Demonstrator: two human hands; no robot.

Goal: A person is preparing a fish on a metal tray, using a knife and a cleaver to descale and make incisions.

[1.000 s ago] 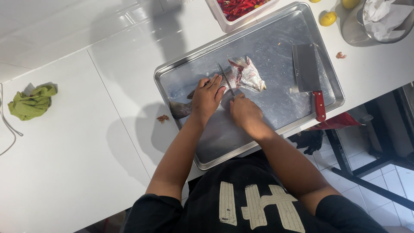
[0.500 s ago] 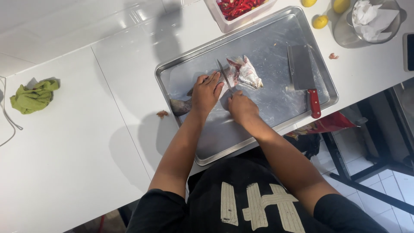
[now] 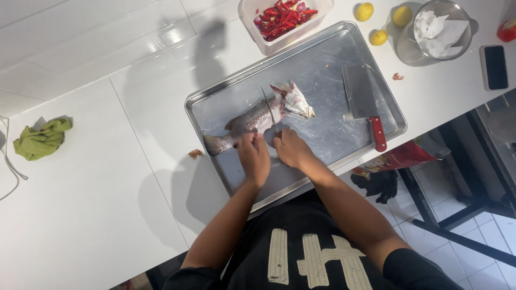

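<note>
A whole grey fish (image 3: 252, 123) lies across a large metal tray (image 3: 322, 59), tail at the left, its head (image 3: 295, 101) partly cut open at the right. My right hand (image 3: 290, 147) grips a thin knife (image 3: 269, 110) whose blade rests across the fish near the head. My left hand (image 3: 255, 156) sits just below the fish's belly, fingers curled, touching or almost touching it. A cleaver with a red handle (image 3: 365, 104) lies on the tray's right side.
A white tub of red chillies (image 3: 284, 16) stands behind the tray. Three yellow limes (image 3: 379, 36), a glass bowl with paper (image 3: 441, 29) and a dark phone (image 3: 494, 67) sit at the right. A green cloth (image 3: 40, 139) lies far left. The counter edge runs under my arms.
My left hand has drawn back off the fish toward me, uncovering its body. The right hand has also pulled back slightly with the knife still on the fish.
</note>
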